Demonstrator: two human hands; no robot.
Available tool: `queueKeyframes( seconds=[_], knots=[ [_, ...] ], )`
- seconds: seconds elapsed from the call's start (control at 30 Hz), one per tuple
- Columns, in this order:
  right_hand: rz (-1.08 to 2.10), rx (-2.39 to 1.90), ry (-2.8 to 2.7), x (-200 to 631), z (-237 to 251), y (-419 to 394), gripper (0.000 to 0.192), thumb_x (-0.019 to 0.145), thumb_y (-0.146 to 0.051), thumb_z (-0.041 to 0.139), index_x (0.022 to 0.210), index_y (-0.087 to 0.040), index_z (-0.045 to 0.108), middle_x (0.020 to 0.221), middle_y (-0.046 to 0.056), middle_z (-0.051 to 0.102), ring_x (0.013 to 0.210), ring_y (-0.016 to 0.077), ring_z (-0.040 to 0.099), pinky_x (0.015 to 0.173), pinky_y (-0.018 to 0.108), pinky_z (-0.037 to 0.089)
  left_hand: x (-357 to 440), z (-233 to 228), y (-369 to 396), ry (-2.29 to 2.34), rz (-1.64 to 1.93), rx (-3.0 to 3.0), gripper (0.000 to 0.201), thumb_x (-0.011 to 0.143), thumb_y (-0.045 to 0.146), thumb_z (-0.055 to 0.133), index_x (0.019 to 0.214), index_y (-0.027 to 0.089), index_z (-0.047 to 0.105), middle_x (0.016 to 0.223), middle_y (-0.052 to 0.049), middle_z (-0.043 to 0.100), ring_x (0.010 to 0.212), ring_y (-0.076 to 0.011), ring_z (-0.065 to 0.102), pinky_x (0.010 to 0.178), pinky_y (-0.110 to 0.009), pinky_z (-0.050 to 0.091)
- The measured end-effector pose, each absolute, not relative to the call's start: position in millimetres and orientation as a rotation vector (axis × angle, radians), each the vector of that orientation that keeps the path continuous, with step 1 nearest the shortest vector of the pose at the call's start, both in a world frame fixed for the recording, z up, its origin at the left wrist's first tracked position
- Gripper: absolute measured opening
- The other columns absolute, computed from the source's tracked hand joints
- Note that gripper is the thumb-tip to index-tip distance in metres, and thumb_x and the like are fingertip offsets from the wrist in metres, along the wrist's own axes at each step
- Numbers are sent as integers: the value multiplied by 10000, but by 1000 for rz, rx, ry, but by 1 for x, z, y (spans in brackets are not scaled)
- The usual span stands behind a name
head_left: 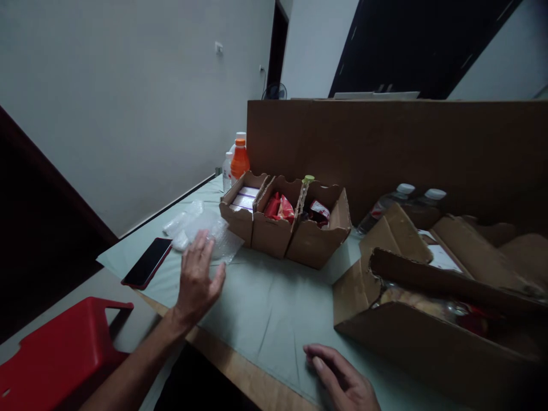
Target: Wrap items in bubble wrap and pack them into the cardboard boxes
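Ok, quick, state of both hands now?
Left hand: open, at the bubble wrap, contact unclear.
Right hand: fingers loosely curled, no object visible; cannot tell if fully closed.

Free tablecloth [257, 308] before bubble wrap [228, 237], 3 boxes [270, 235]

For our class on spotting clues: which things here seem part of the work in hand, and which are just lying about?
Probably the work:
clear plastic wrap, nearest the left hand
three open boxes beside it

Probably just lying about:
phone
red stool
orange bottle
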State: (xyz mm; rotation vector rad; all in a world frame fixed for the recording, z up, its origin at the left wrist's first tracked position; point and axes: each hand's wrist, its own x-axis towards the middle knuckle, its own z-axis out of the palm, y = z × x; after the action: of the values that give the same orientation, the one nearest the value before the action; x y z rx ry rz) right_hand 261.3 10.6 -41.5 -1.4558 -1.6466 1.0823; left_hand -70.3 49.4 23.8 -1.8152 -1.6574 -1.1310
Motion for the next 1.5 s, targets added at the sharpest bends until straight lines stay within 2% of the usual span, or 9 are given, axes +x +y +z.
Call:
queueKeyframes(
  seconds=[0.27,0.4,0.5,0.63,0.7,0.87,1.23,1.4,1.5],
  knots=[
    [1599,-1179,-1378,216,-12,17,716,846,-702,578,1351,-195,594,1286,173,683,1084,283,696,842,370,580,40,-18,-19,-1739,-910,-2418,808,835,193,577,1557,133,218,1609,-209,330,1506,-375,274,1174,-585,321],
    [1564,-1208,-1289,216,-19,24,672,775,-677,677,1225,-178,645,1101,126,747,999,269,709,859,361,563,72,-52,-38,-1646,-813,-2755,894,773,320,686,1545,141,273,1589,-243,352,1460,-430,348,1112,-618,390],
    [1477,-1290,-1292,226,-28,27,555,742,-569,741,1118,-166,676,858,59,744,825,232,706,742,318,563,77,-61,-44,-1573,-836,-2868,753,783,369,710,1458,187,433,1562,-230,405,1435,-413,400,1116,-609,393],
    [1406,-1333,-1378,239,-35,26,448,791,-507,668,1083,-169,703,744,19,694,618,170,617,536,257,492,66,-47,-44,-1548,-926,-2890,580,804,260,660,1365,204,527,1533,-211,448,1423,-363,434,1132,-595,386],
    [1365,-1347,-1426,245,-35,24,460,807,-513,637,1103,-168,708,756,28,698,606,169,605,520,254,480,59,-37,-42,-1595,-939,-2861,559,783,189,637,1335,196,547,1525,-216,452,1402,-361,458,1120,-601,400],
    [1187,-1418,-1523,265,-31,24,444,786,-487,625,1068,-161,733,807,55,733,763,219,681,694,297,541,46,-22,-35,-1721,-961,-2803,472,773,128,598,1242,185,599,1488,-193,495,1362,-345,491,1118,-588,417],
    [571,-1916,-1691,331,-28,6,468,820,-536,518,1079,-211,735,748,44,758,626,239,694,567,316,504,47,-29,-24,-1660,-952,-2832,404,813,142,579,1208,208,634,1387,-138,612,1340,-342,522,1115,-611,427],
    [15,-1837,-1796,333,-31,-18,415,947,-468,467,1144,-190,703,977,107,775,872,280,719,791,405,538,57,-28,-19,-1645,-946,-2790,492,866,177,571,1356,194,538,1513,-160,497,1421,-328,440,1151,-594,392],
    [-96,-1564,-2043,302,-39,-20,351,978,-306,446,1210,-185,680,1174,118,740,1065,271,684,915,421,510,69,-29,-11,-1559,-841,-2863,576,884,215,586,1442,169,453,1573,-171,418,1483,-321,350,1188,-584,334]
  ],
)
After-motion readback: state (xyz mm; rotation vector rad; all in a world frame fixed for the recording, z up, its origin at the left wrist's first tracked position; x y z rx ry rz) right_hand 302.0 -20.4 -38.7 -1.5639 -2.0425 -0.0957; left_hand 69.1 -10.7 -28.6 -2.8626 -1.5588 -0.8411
